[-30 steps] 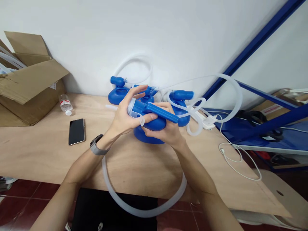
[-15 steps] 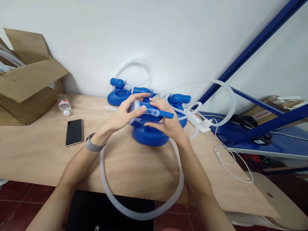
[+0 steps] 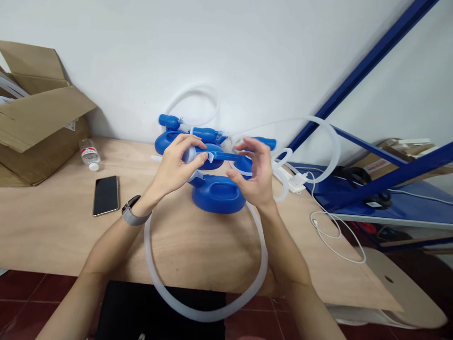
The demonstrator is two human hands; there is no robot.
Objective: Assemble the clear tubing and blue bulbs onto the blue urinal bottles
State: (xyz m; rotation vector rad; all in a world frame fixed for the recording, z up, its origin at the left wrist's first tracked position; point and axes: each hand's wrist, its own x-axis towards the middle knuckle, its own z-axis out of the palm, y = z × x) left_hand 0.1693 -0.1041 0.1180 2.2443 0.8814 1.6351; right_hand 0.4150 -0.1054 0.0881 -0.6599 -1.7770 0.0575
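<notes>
My left hand (image 3: 180, 160) pinches a blue plastic urinal head (image 3: 208, 162) between thumb and fingers. This piece has a translucent collar, a small clear tab by my thumb and a thin blue strip (image 3: 226, 156) reaching right. My right hand (image 3: 254, 172), slightly blurred, is beside the strip's far end with thumb and fingers apart; whether a fingertip touches the strip I cannot tell. Below stands a blue urinal bottle (image 3: 219, 203) with a hollow handle. A translucent hose (image 3: 208, 315) loops from the bottle area past the table's front edge.
More blue bottles (image 3: 163, 141) with heads and hoses stand along the wall. At left are a cardboard box (image 3: 53, 118), a water bottle (image 3: 89, 153) and a phone (image 3: 106, 195). A charger (image 3: 297, 182) with a white cable lies right, near a blue metal shelf (image 3: 354, 200).
My right hand has let go of the head and moved right, its fingers opening. The head has turned in my left hand, so the clear tab now shows at a different angle.
</notes>
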